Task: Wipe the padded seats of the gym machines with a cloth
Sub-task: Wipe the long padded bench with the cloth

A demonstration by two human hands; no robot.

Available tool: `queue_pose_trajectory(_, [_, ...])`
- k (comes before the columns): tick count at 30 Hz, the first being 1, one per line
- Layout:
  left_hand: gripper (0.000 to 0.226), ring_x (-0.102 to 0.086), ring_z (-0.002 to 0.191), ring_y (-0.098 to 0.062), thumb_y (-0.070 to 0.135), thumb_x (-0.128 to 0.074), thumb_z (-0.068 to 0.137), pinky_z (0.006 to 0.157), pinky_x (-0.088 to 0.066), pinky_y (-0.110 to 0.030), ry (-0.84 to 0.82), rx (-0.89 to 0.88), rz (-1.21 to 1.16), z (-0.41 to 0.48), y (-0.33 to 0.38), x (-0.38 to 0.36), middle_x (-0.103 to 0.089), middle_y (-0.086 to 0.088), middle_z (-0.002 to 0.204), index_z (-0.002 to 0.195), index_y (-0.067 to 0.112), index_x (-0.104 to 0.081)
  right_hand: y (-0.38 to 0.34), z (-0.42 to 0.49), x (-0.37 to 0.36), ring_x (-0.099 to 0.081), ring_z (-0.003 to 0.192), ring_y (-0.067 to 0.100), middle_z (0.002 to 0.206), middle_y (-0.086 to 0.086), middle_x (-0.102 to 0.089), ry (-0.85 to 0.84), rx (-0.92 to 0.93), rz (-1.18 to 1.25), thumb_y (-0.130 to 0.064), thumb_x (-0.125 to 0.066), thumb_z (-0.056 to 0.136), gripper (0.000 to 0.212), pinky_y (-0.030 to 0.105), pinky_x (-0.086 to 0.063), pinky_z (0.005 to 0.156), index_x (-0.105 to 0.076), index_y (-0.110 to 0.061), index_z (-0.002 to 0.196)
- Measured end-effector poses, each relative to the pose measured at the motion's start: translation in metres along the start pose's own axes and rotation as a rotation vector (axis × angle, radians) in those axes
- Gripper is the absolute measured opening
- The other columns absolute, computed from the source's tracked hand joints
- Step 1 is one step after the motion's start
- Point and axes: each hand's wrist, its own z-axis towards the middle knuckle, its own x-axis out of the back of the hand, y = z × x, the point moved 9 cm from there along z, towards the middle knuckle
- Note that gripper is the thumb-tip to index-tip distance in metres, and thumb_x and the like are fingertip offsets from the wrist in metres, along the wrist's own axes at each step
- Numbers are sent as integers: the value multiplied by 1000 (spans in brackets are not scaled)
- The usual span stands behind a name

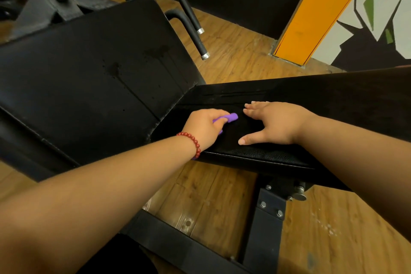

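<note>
A black padded seat (347, 98) meets a tilted black backrest pad (89, 73) that carries wet spots and drip lines. My right hand (275, 122) lies flat on the seat with fingers spread, pressing on a dark, rough-textured cloth (266, 154) that is hard to tell from the padding. My left hand (204, 127), with a red bead bracelet on the wrist, grips a purple plastic object (231, 117) just left of the right hand. It looks like a spray bottle, and most of it is hidden by the hand.
The machine's black steel frame (266, 218) with bolts stands below the seat on a wooden floor (233, 51). Two black bars with silver ends (200, 35) hang behind the backrest. An orange pillar (311, 18) and a painted wall are at the back right.
</note>
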Motion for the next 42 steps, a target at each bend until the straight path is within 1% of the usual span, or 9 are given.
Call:
queue_pose_trajectory(3, [32,-52,78,10,24,-52,99,76,-43,-3,16,-62,-28,-21,0,-1,-62,13,119,130,28,-60,-1,-4,1,-10,148,12,162,-6,-10,-7,-1,-55,-79,-43,77,99,37,-17,118,-15,-24,155])
queue_pose_trajectory(6, [31,-53,83,4,25,-50,100,87,-48,-17,24,-49,-9,-15,5,0,-64,8,122,130,27,-60,2,-8,2,-8,149,12,162,-6,-6,-45,-3,-67,-80,-42,77,101,37,-15,119,-10,-25,155])
queue_pose_trajectory(9, [32,-52,79,4,27,-46,102,82,-42,-17,32,19,34,6,14,-2,-63,6,123,132,27,-58,16,-16,1,-4,149,15,163,-6,-1,-97,-44,-42,-83,-40,69,109,38,-11,121,-5,-26,155])
queue_pose_trajectory(14, [32,-56,116,-14,26,-45,102,102,-41,-28,40,28,77,15,29,-9,-60,3,130,131,26,-59,25,-29,-2,1,149,15,163,-5,2,-93,-39,-30,-84,-29,56,118,36,-5,121,-3,-25,155])
queue_pose_trajectory(21, [34,-52,122,-8,24,-50,100,106,-35,-21,-29,-124,76,-2,38,-13,-57,8,135,133,25,-57,26,-23,-4,0,149,13,163,-4,1,-71,-19,-48,-83,-35,69,111,35,-5,122,-4,-22,155])
queue_pose_trajectory(25, [34,-57,100,-3,26,-47,101,95,-39,-20,-1,-16,66,24,41,-14,-57,6,135,134,25,-57,27,-24,-3,0,149,15,163,-3,1,-64,-36,-37,-85,-31,60,118,37,-7,122,-3,-21,156])
queue_pose_trajectory(28, [35,-52,124,-14,25,-45,102,105,-36,-27,45,39,107,27,45,-18,-56,3,138,135,23,-55,30,-25,-1,2,149,15,163,-1,5,-47,-64,-19,-81,-42,72,113,37,-8,121,-1,-18,155])
queue_pose_trajectory(37, [36,-45,130,-6,23,-50,100,104,-25,-14,-43,-199,117,-7,52,-23,-54,10,139,135,25,-55,36,-32,3,1,149,15,163,0,2,-56,-95,-49,-84,-40,65,120,37,-10,119,-3,-15,155])
queue_pose_trajectory(42, [36,-53,123,-16,23,-45,102,109,-37,-30,-30,-24,111,29,63,-26,-54,2,139,137,23,-53,53,-31,10,2,149,13,163,-2,4,-102,-104,-23,-76,-46,76,108,32,-5,119,-1,-18,156])
